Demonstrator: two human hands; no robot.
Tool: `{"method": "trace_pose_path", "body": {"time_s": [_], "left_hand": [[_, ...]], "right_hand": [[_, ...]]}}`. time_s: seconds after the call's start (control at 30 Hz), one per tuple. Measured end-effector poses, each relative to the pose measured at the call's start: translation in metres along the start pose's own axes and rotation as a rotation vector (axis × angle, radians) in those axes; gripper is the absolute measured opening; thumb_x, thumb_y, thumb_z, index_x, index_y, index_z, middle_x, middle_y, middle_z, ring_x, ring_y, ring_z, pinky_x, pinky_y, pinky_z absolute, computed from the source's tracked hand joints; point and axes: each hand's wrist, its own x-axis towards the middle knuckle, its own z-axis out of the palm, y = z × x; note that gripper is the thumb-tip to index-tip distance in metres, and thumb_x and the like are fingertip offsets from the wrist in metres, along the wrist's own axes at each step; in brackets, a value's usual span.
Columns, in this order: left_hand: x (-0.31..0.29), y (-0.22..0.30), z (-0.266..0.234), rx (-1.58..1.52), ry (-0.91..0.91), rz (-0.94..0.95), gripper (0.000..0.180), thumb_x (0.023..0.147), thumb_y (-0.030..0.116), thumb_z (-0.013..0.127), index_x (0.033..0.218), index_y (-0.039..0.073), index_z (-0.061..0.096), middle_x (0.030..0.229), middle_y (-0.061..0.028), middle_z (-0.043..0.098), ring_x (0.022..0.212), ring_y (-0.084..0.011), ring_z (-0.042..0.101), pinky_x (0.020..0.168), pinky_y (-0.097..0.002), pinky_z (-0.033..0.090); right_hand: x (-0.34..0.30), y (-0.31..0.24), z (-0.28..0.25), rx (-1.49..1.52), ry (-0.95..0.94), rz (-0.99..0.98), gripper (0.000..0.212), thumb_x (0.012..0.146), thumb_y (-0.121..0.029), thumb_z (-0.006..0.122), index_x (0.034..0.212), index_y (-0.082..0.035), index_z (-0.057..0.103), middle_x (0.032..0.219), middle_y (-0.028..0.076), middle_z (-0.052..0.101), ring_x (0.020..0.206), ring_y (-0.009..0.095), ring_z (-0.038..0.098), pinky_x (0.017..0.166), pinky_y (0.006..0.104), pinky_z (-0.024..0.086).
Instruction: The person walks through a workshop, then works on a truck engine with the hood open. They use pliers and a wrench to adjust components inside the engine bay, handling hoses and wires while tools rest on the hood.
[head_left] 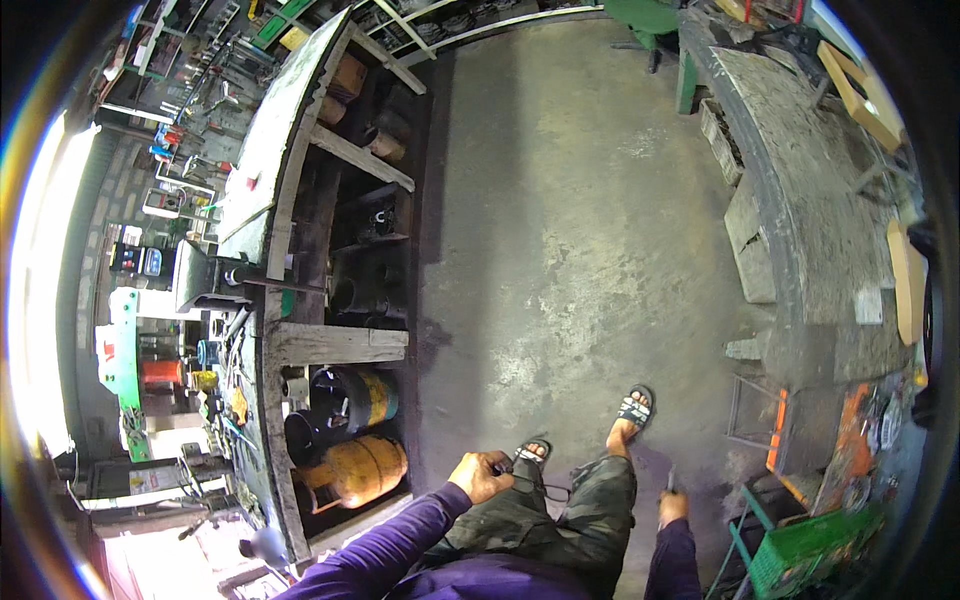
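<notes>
In front of my left thigh, my left hand (480,477) is closed around something small and dark. A thin dark loop (557,493) shows beside it against my trousers, perhaps part of the same thing; its kind is unclear. My right hand (673,508) hangs low beside my right leg, its fingers closed on a slim, greyish stick-like object (671,480) that points away from me. Most of that object is hidden in the grip. Neither hand touches a bench. I stand on the concrete floor (560,250) in sandals.
Along the left runs a workbench (285,180) with a bench vise (205,275) and hanging tools. An orange gas cylinder (368,470) lies on its lower shelf. On the right are a worn wooden bench (800,170), an orange-and-grey metal frame (778,430) and a green basket (810,555).
</notes>
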Motion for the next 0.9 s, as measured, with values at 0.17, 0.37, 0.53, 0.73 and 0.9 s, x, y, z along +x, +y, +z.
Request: {"method": "trace_pose_path", "body": {"time_s": [0.17,0.37,0.53,0.73,0.9], "left_hand": [[0.028,0.072,0.041,-0.044,-0.056,-0.002,0.035,0.076,0.028,0.073,0.101,0.004,0.072,0.084,-0.0216,0.072,0.081,-0.0347,0.073,0.076,-0.0420,0.056],[0.050,0.104,0.060,-0.116,-0.106,-0.172,0.034,0.077,0.023,0.073,0.105,0.004,0.073,0.086,-0.0172,0.074,0.082,-0.0266,0.073,0.076,-0.0378,0.057],[0.061,0.103,0.059,-0.107,-0.029,-0.207,0.031,0.077,0.018,0.073,0.102,0.000,0.072,0.082,-0.0146,0.074,0.074,-0.0202,0.070,0.071,-0.0356,0.056],[0.068,0.103,0.061,-0.137,-0.016,-0.290,0.037,0.076,0.023,0.073,0.107,0.001,0.073,0.087,-0.0179,0.074,0.079,-0.0273,0.072,0.076,-0.0376,0.057],[0.072,0.115,0.071,-0.186,0.019,-0.250,0.030,0.078,0.017,0.072,0.102,-0.001,0.071,0.079,-0.0137,0.071,0.069,-0.0182,0.066,0.067,-0.0358,0.054]], "right_hand": [[0.036,-0.205,-0.114,0.385,-0.114,-0.193,0.007,0.098,-0.015,0.062,0.102,-0.009,0.063,0.066,-0.003,0.049,0.045,0.007,0.044,0.038,0.0265,0.033],[0.081,-0.187,-0.095,0.376,-0.234,-0.020,0.006,0.095,-0.016,0.063,0.095,-0.011,0.060,0.068,-0.002,0.054,0.045,0.009,0.044,0.038,0.0277,0.035],[0.074,-0.063,-0.047,-0.043,-0.390,0.218,0.018,0.088,-0.020,0.065,0.085,-0.003,0.069,0.062,0.010,0.063,0.045,0.023,0.057,0.043,0.0423,0.043],[0.064,-0.050,-0.076,-0.163,-0.580,0.393,0.013,0.090,-0.016,0.064,0.084,-0.004,0.065,0.058,0.007,0.055,0.045,0.020,0.054,0.042,0.0381,0.041],[0.116,-0.141,-0.094,-0.137,-0.415,0.125,0.015,0.093,-0.015,0.064,0.082,-0.007,0.058,0.062,0.003,0.052,0.045,0.016,0.050,0.041,0.0348,0.039]]}}
